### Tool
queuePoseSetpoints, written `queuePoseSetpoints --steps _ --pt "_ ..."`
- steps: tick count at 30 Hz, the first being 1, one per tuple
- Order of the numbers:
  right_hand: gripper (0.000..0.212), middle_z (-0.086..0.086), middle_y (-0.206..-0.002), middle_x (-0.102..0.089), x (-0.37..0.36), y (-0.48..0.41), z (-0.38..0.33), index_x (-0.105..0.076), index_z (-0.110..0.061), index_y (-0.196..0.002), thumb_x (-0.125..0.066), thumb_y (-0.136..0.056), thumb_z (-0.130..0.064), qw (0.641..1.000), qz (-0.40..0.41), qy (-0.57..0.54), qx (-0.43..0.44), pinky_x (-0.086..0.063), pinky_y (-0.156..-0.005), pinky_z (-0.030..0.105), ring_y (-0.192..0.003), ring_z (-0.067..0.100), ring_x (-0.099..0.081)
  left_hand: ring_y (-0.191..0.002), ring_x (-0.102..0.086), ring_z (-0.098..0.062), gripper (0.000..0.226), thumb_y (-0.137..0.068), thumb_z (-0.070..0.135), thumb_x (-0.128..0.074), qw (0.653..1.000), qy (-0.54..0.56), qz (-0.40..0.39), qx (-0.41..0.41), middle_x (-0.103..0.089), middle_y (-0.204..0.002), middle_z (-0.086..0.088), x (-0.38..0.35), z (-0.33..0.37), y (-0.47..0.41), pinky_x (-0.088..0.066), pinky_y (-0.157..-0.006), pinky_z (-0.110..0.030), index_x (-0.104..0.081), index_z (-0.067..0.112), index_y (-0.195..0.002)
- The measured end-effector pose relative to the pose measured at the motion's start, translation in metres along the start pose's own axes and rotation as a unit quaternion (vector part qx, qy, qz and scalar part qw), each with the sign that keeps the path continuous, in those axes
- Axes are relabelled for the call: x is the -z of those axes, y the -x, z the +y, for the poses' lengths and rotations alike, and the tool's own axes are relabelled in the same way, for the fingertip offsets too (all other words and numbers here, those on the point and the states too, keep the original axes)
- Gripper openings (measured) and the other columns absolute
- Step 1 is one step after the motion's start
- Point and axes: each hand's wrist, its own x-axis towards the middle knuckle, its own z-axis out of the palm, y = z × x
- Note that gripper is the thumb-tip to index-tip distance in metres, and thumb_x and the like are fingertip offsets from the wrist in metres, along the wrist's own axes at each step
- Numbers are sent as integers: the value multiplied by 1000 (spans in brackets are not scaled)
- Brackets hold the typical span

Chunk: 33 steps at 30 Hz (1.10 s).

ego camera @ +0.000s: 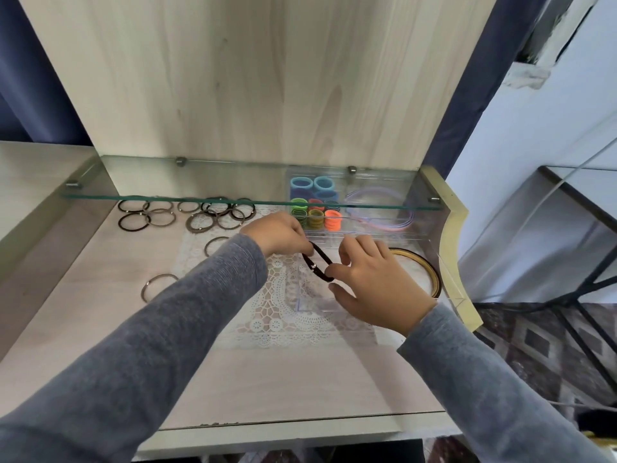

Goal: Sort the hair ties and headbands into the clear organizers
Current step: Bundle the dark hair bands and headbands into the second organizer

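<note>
The dark elastic hair tie is stretched into a long thin loop between the person's two hands, with a tiny metal bead on its lower strand. It's up in the air just above the white lace doily, a bit in front of the organizers. The left hand has its fingers curled, pinching the loop's left end. The right hand hooks the other end with a bent forefinger, thumb sticking out below it, the other fingers loosely bent. Both arms are in grey knit sleeves.

Right under the right hand sits a low clear plastic box, see-through enough that the lace pattern shows through it. Can't tell what's in it. Behind it, under the glass shelf, is a clear compartmented organizer. It's got fluffy blue ties at the back, then little stacks of green ties, yellowish ties and orange ties. The long section on the right holds thin pink and lilac plastic headbands.

Off to the left, a bunch of loose brown hair ties with small metal clasps lie scattered on the pale wood-grain tabletop. A round gold-rimmed thing lies just right of the right hand.
</note>
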Motion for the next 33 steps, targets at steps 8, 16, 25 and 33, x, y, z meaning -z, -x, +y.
queuePoseSetpoints --steps 8,16,25,33 --pt "48 0 -87 -44 -3 -3 -11 -71 -27 -87 -40 -84 -63 994 -67 -91 -10 -37 -77 35 -85 22 -43 -83 -64 -17 22 -73 38 -83 993 -104 40 30 -65 -80 7 -16 8 2 -45 -70 -29 -67 23 -72" --pt "54 0 -90 -40 -5 -10 -22 -70 -28 -91 -34 -79 -66 989 -111 -95 -5 -37 -80 37 -88 23 -40 -83 -60 -22 25 -72 33 -83 980 -191 28 47 -63 -83 2 -24 17 4 -42 -73 -32 -64 20 -81" --pt "44 0 -94 -40 -8 -12 -25 -68 -28 -93 -51 -79 -66 989 -134 -66 16 -37 -83 39 -92 24 -40 -73 -58 -18 22 -70 33 -80 981 -189 -11 50 -60 -76 3 -23 14 2 -45 -71 -29 -62 21 -76" --pt "45 -1 -90 -37 -6 -12 -27 -70 -28 -91 -46 -77 -64 990 -128 -56 18 -37 -80 39 -90 24 -40 -84 -61 -19 23 -70 33 -78 978 -201 -17 48 -65 -87 4 -24 16 4 -50 -81 -31 -70 24 -90"
